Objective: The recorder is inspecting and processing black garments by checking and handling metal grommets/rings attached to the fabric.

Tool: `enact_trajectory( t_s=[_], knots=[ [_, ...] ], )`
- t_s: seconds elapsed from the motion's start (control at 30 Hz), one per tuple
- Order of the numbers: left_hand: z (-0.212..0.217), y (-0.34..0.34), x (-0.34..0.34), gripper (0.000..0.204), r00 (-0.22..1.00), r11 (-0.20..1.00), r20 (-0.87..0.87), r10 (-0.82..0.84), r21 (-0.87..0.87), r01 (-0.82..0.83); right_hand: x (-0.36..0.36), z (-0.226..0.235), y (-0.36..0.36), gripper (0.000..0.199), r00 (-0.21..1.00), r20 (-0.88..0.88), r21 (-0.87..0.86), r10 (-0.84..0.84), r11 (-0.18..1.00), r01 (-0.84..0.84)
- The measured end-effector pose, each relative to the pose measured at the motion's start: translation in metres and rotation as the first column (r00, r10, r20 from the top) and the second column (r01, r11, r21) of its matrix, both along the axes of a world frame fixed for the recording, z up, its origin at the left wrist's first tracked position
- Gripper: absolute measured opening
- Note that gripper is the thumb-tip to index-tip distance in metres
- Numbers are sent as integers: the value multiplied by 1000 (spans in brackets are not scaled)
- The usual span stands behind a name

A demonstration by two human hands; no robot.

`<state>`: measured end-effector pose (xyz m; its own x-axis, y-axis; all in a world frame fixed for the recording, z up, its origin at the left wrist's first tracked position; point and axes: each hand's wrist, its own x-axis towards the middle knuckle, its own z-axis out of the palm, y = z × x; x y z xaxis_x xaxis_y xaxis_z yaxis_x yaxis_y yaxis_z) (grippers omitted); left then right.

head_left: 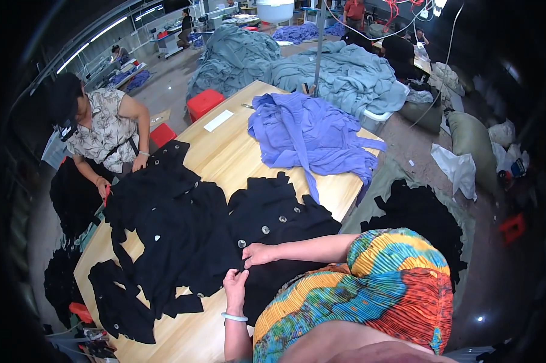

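A black knit garment [267, 209] with a row of large round buttons lies spread on the wooden table in front of me. My right hand [258, 255] pinches its edge just below the lowest visible button [241, 244]. Right beside it, my left hand [235, 283], with a pale bracelet on the wrist, has thumb and fingers closed on the same edge. The fingertips almost meet, and the fabric between them is too dark to make out in detail. Another black garment [176, 233], also buttoned, spreads out on the left, touching mine.
Purple garments [303, 130] are heaped on the far part of the table [221, 154]. A co-worker [113, 130] handles black cloth at the left edge, holding something red. Grey-green fabric piles [234, 60] rise behind. A black pile [415, 212] lies on the floor at right.
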<state>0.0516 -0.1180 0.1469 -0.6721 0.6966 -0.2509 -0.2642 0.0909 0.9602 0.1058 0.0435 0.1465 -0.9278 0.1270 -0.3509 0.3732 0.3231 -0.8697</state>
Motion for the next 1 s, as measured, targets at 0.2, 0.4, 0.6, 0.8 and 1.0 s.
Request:
enact_trajectory(
  t_s=[0.2, 0.4, 0.6, 0.8, 1.0],
  knots=[
    [3, -3, 0, 14, 961, 965, -257, -107, -261, 38, -7, -24, -15, 18, 990, -136, 53, 47, 998, -40],
    [-25, -10, 3, 19, 987, 998, -161, -27, 51, 36, -5, -6, -8, 25, 971, -107, 17, 216, 976, -215],
    [-22, -20, -4, 26, 963, 989, -267, -27, -150, -14, -8, 15, -4, 35, 942, 96, -60, 323, 946, -318],
    [-6, -23, -4, 21, 951, 987, -294, -93, -154, 49, -11, 32, 5, 32, 855, -43, 86, 517, 855, -512],
    [26, -18, -2, 13, 995, 998, -89, -48, 32, 51, -17, 43, 12, 25, 857, -86, -9, 508, 860, -510]
  ],
)
